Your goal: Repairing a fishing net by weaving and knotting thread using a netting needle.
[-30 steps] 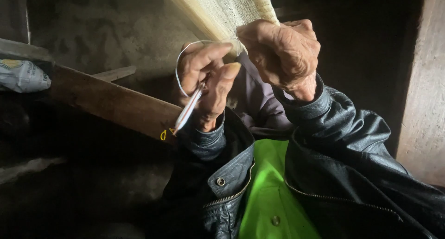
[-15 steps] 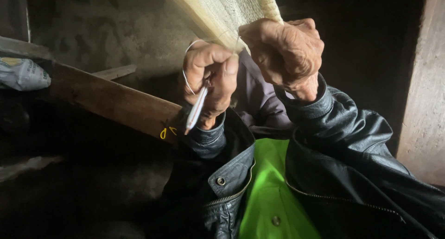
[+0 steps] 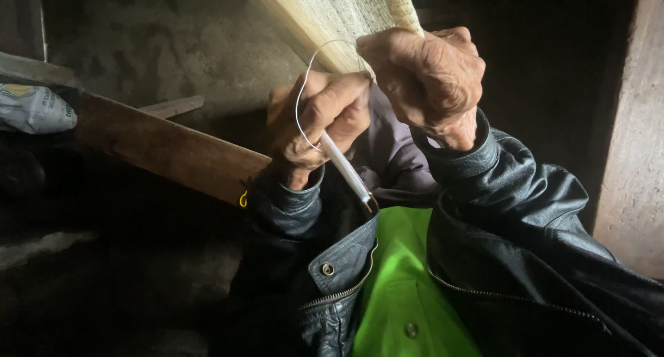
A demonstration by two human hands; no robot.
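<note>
My left hand (image 3: 315, 125) is closed around a thin white stick-like tool (image 3: 344, 169) that slants down to the right toward my jacket. A fine white thread (image 3: 302, 94) loops from that hand up to the lower edge of a pale woven mat (image 3: 339, 14) hanging above. My right hand (image 3: 429, 77) is clenched on the bottom edge of the mat, right beside the left hand. Both wrists wear black leather jacket sleeves (image 3: 526, 205) over a bright green shirt (image 3: 404, 281).
A brown wooden plank (image 3: 166, 149) slants down from the left behind my left hand. A filled white sack (image 3: 31, 108) lies at the far left. A rough grey wall (image 3: 173, 46) is behind, and a wooden post (image 3: 633, 142) stands at the right edge.
My left hand turned the white tool from pointing down-left to pointing down-right, and the thread loop has reappeared above the hand. My right hand stayed clenched on the mat.
</note>
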